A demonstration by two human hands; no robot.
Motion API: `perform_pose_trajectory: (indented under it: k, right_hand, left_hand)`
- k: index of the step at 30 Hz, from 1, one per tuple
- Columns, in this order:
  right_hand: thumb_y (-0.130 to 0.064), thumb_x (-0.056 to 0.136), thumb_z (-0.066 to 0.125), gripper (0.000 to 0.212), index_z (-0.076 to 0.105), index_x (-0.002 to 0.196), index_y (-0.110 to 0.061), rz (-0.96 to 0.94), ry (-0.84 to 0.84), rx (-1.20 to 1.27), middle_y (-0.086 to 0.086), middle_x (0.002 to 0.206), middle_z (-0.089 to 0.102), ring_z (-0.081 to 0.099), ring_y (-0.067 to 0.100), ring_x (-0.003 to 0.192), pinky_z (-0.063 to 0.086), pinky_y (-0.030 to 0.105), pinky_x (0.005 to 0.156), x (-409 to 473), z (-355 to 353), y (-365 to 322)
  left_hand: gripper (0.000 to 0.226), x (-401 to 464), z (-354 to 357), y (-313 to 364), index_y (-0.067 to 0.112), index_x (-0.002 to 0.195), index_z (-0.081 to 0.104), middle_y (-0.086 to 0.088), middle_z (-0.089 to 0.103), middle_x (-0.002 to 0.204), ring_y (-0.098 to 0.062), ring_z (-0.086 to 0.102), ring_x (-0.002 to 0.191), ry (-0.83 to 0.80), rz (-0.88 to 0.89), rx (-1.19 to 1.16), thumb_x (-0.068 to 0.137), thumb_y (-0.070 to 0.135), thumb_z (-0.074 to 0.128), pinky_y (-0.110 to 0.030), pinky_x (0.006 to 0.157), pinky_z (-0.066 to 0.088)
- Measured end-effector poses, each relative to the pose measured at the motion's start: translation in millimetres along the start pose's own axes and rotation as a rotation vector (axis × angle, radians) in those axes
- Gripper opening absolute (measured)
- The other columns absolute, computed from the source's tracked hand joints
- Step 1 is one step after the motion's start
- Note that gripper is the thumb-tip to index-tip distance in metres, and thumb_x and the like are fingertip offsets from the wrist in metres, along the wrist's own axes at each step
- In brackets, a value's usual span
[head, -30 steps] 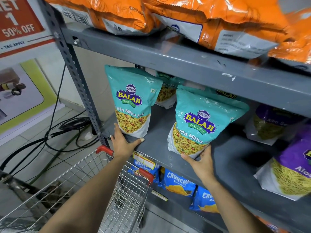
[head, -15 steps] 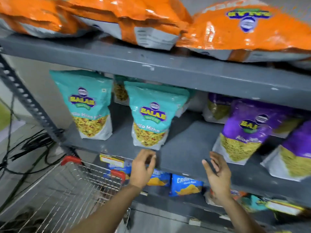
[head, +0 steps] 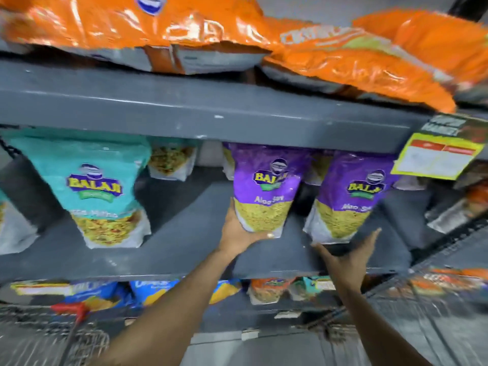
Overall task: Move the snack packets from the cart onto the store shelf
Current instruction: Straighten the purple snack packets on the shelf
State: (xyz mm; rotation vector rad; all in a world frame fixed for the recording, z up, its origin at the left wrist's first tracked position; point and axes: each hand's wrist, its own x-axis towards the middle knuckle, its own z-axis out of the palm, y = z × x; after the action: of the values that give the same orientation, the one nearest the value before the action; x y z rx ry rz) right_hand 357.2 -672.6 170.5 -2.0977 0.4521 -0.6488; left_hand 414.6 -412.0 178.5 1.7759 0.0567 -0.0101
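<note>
Change: since half a second ago your view has swung right along the shelf (head: 184, 249), and both your hands have gone from hanging loose below its edge to the purple packets.
Left hand (head: 239, 232): cupped under the lower left corner of the left purple packet (head: 266, 186), thumb across its base, gripping it.
Right hand (head: 348, 256): palm spread, fingers splayed just below the right purple packet (head: 351, 196); you cannot tell whether it touches.
Purple packets: both upright on the middle shelf, side by side, near but apart.
Teal packet (head: 92, 186): upright on the same shelf, well left of your hands.
Orange packets (head: 184, 30): lying flat on the shelf above.
Cart (head: 52, 336): wire basket at lower left, blurred; contents not readable.
</note>
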Motion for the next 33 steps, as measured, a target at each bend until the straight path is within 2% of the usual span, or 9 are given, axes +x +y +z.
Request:
perform_pose_trajectory:
  k: [2,5,8,11,14,19,24,28,33]
  right_hand:
    - [-0.043,0.051,0.093,0.149,-0.007,0.157,-0.013,-0.004,-0.038,0.017,0.008,0.167,0.006,0.009,0.014,0.153,0.015,0.034,0.123,12,4,0]
    - [-0.043,0.048,0.095,0.150,-0.006,0.157,-0.018,-0.020,-0.030,0.041,0.006,0.165,0.014,0.019,0.019,0.152,0.022,0.034,0.120,16,15,-2]
    - [-0.045,0.047,0.094,0.151,-0.007,0.157,-0.020,0.002,0.001,0.055,0.007,0.164,0.017,0.021,0.021,0.150,0.025,0.039,0.120,15,22,-4]
    - [-0.045,0.047,0.094,0.150,-0.007,0.157,-0.028,0.032,0.023,0.042,0.007,0.163,0.021,0.024,0.022,0.147,0.030,0.043,0.113,17,22,-4]
    - [-0.046,0.049,0.093,0.147,-0.006,0.156,-0.033,0.014,0.033,0.037,0.006,0.162,0.024,0.025,0.021,0.146,0.030,0.042,0.111,19,21,0]
    - [-0.048,0.049,0.092,0.146,-0.006,0.156,-0.034,0.009,0.032,0.012,0.004,0.162,0.023,0.026,0.024,0.146,0.032,0.048,0.111,22,19,3]
    - [-0.052,0.050,0.091,0.146,-0.008,0.156,-0.036,0.000,0.032,-0.011,0.003,0.163,0.021,0.026,0.028,0.147,0.033,0.053,0.111,25,16,8]
    - [-0.051,0.051,0.091,0.145,-0.008,0.155,-0.035,0.000,0.039,-0.013,0.006,0.163,0.022,0.027,0.030,0.147,0.033,0.054,0.111,27,11,8]
    - [-0.051,0.050,0.091,0.144,-0.005,0.156,-0.033,0.011,0.041,-0.013,0.010,0.161,0.026,0.029,0.031,0.146,0.035,0.052,0.110,28,9,8]
  left_hand:
    - [0.113,8,2,-2,0.032,0.132,0.042,0.014,0.060,0.123,-0.007,0.060,0.113,0.015,-0.030,0.003,0.033,0.045,0.095,-0.019,0.089,0.047]
    - [0.107,11,-2,-5,0.033,0.126,0.049,0.012,0.065,0.119,-0.012,0.063,0.109,0.015,-0.055,0.020,0.029,0.054,0.090,-0.027,0.088,0.051]
    - [0.097,5,-13,-6,0.041,0.119,0.051,0.021,0.066,0.111,0.000,0.064,0.100,-0.008,-0.053,0.051,0.032,0.054,0.091,-0.004,0.073,0.045]
    - [0.085,-6,-27,-9,0.053,0.106,0.048,0.033,0.063,0.104,0.023,0.058,0.089,-0.002,-0.064,0.058,0.034,0.053,0.093,0.004,0.064,0.042]
    - [0.087,-19,-38,-12,0.053,0.109,0.046,0.032,0.063,0.104,0.026,0.055,0.090,0.019,-0.081,0.081,0.036,0.054,0.094,0.004,0.064,0.043]
    - [0.097,-31,-53,-14,0.045,0.120,0.045,0.030,0.063,0.107,0.014,0.059,0.096,0.048,-0.094,0.115,0.036,0.061,0.091,-0.004,0.068,0.044]
    - [0.096,-33,-58,-14,0.046,0.120,0.043,0.033,0.061,0.106,0.018,0.057,0.094,0.066,-0.097,0.100,0.038,0.059,0.091,-0.002,0.064,0.046]
    - [0.103,-31,-59,-18,0.043,0.126,0.039,0.029,0.059,0.113,0.008,0.058,0.104,0.030,-0.094,0.085,0.039,0.057,0.093,-0.010,0.074,0.046]
    - [0.106,-30,-61,-24,0.041,0.127,0.035,0.026,0.058,0.118,0.007,0.057,0.108,-0.003,-0.073,0.080,0.040,0.050,0.096,-0.014,0.079,0.048]
